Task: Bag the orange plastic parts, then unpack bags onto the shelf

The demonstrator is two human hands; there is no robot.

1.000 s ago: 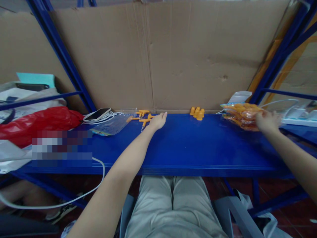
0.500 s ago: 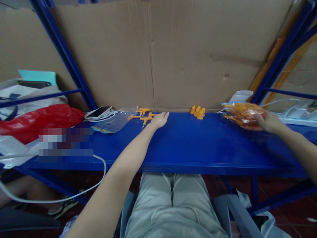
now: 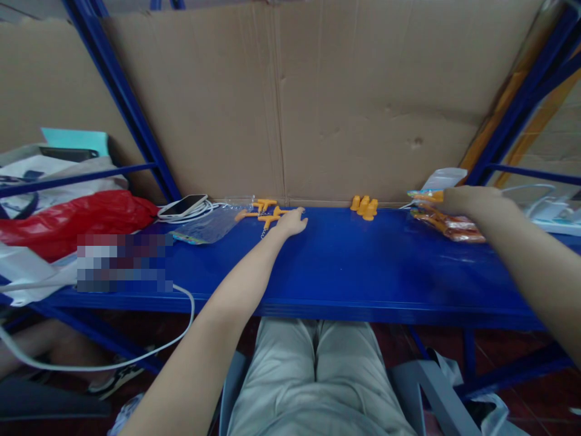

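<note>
Two bare hands at a blue table (image 3: pixel 345 266), seen from above. A stack of orange pieces in clear plastic packets (image 3: pixel 447 227) is found at the right of the frame, near the foot of the cardboard backing (image 3: pixel 354 109). Its long axis is directed obliquely, from the farther end at the left to the nearer end at the lower right. The upper part of the stack is overlapped by the right hand (image 3: pixel 469 201), which is extended from the right edge with the fingers pointed leftward; the lower packets are thus left exposed beneath the hand, toward the lower edge of the frame. The fingertips are blurred and partly lost against the orange, so whether the fingers are closed on a packet cannot be told.

The left hand (image 3: pixel 292 224) is placed near the centre, well apart from the stack, from which it is separated by four small orange cups (image 3: pixel 370 210); the right hand is clearly the nearer. A slight gap is seen between the left thumb and fingers, and nothing is seen held there. Just beside its wrist, on the left, orange T-shaped pieces (image 3: pixel 267 201) with chains are laid, followed farther left by a flat clear bag (image 3: pixel 206 227).
</note>
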